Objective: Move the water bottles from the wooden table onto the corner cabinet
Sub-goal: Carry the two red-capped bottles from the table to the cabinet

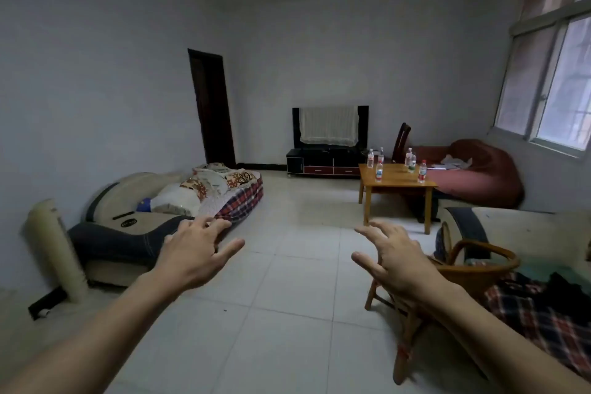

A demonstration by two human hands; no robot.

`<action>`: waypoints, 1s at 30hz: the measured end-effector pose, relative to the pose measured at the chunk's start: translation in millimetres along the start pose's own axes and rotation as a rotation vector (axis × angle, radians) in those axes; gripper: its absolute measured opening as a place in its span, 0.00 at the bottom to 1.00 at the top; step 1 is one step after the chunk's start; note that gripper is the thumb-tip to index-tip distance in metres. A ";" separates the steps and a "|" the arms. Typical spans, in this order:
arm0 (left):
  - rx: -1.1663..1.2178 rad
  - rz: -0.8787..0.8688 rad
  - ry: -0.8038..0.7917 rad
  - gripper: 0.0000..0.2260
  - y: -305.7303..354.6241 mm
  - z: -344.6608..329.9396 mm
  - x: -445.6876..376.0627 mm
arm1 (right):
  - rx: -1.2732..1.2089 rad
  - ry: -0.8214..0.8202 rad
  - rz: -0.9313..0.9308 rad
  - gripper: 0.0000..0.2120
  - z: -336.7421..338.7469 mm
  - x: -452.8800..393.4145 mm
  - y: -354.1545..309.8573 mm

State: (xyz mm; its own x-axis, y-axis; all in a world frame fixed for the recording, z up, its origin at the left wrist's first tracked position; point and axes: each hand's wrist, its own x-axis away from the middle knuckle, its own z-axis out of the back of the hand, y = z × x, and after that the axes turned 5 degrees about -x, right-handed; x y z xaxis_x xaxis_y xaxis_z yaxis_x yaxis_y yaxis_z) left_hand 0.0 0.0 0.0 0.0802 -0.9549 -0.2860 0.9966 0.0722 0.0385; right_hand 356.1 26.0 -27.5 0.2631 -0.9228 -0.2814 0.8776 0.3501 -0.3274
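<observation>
- Standing on the small square wooden table (396,178) across the room are six clear plastic water bottles (379,171); their labels are too small to read.
- Just behind the table sits a low black TV cabinet (326,162).
- Nearer, the left hand (195,253) and right hand (395,257) reach forward, fingers spread, holding nothing.

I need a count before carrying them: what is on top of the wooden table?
On the wooden table stand upright water bottles, about six. The two by the far right edge overlap, so one there could hide another. Nothing else shows on the top.
</observation>
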 end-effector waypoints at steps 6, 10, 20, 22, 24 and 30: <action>0.016 -0.026 -0.034 0.33 19.2 -32.8 -57.7 | 0.034 0.003 -0.018 0.29 -3.7 -54.1 31.6; 0.050 -0.065 -0.030 0.34 17.7 -69.6 -105.3 | 0.064 -0.055 -0.056 0.29 -18.8 -95.2 46.3; 0.100 -0.131 -0.006 0.33 4.2 -118.3 -266.9 | 0.131 -0.046 -0.138 0.29 -37.1 -231.5 60.6; 0.101 -0.146 0.014 0.33 2.8 -124.9 -305.5 | 0.168 -0.044 -0.156 0.29 -40.8 -262.6 62.7; 0.129 -0.157 0.019 0.32 2.3 -137.0 -340.8 | 0.176 -0.030 -0.177 0.29 -46.8 -289.4 67.1; 0.139 -0.187 -0.120 0.33 16.5 -201.2 -405.7 | 0.178 -0.061 -0.215 0.28 -76.6 -353.6 100.7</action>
State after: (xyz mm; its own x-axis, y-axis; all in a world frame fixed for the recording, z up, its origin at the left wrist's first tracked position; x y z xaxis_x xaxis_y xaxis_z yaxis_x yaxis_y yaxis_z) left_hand -12.8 446.6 -75.9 -0.1155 -0.9759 -0.1853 0.9816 -0.1407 0.1292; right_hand 320.8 400.0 -30.0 0.0818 -0.9827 -0.1660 0.9711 0.1161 -0.2087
